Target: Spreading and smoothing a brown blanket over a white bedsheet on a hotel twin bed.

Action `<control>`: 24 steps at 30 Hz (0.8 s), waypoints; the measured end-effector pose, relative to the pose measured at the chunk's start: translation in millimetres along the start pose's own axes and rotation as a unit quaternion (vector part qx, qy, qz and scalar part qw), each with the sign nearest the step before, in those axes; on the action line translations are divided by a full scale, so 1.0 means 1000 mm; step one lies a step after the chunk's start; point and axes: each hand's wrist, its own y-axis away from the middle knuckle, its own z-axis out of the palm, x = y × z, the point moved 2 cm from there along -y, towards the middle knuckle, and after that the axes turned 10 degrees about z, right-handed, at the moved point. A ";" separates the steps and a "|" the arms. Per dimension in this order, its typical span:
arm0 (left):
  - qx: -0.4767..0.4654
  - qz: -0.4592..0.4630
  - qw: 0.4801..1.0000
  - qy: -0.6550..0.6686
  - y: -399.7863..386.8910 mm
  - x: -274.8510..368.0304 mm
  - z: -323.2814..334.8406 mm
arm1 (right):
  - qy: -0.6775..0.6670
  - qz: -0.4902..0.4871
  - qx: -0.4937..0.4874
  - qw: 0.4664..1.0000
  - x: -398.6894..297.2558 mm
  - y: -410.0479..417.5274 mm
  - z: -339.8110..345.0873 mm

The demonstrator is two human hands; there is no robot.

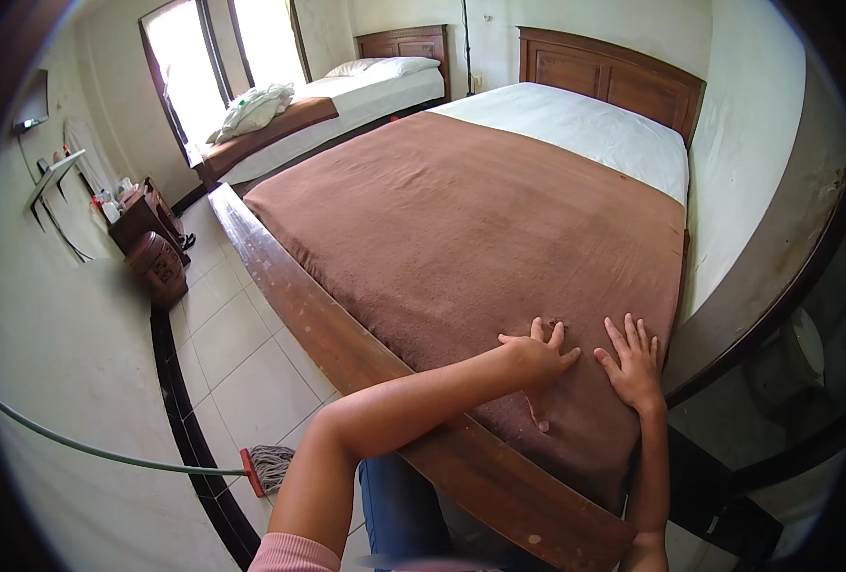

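Note:
A brown blanket lies over the lower part of a bed, with a white sheet showing towards the wooden headboard. Both my hands rest on the blanket near the foot end. My left hand has its fingers spread, and a small rumpled or worn spot shows beside its fingertips. Just to its right, my right hand lies flat near the bed's right edge, fingers apart. Neither hand holds anything. My left forearm crosses the wooden footboard.
A string mop with a green handle leans at the lower left, its head on the tiled floor. A carved wooden stool stands by the left wall. A second bed is near the window. The wall borders the bed's right side.

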 end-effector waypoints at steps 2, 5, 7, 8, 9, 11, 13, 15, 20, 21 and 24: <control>-0.005 0.003 1.000 0.000 0.000 0.004 0.000 | -0.004 0.001 0.006 1.000 0.002 0.000 0.000; -0.013 0.009 1.000 -0.007 0.001 0.008 -0.002 | -0.011 0.001 0.016 1.000 0.002 0.001 0.000; -0.017 0.014 1.000 -0.010 0.000 0.012 -0.003 | -0.012 0.002 0.020 1.000 0.002 0.000 0.002; -0.018 0.017 1.000 -0.012 -0.001 0.015 -0.003 | -0.014 0.001 0.025 1.000 0.002 0.000 0.003; -0.019 0.018 1.000 -0.014 -0.001 0.017 -0.004 | -0.013 0.001 0.025 1.000 0.003 0.000 0.004; -0.022 0.020 0.999 -0.017 0.000 0.020 -0.005 | -0.017 0.002 0.032 0.999 0.004 0.000 0.004; -0.027 0.020 0.999 -0.017 0.003 0.023 -0.004 | -0.018 0.003 0.034 0.999 0.004 0.000 0.002; -0.032 0.015 0.999 -0.015 0.006 0.025 -0.002 | -0.022 -0.002 0.035 0.999 0.003 0.000 0.002; -0.021 0.031 0.997 -0.067 0.001 0.037 0.016 | -0.030 0.000 0.043 0.999 0.005 -0.002 0.007; -0.019 0.037 0.997 -0.069 0.000 0.040 0.019 | -0.026 0.005 0.046 0.999 0.008 0.000 0.006; 0.041 0.158 0.982 -0.100 0.000 0.046 0.024 | -0.024 -0.009 0.062 0.998 0.006 0.000 0.002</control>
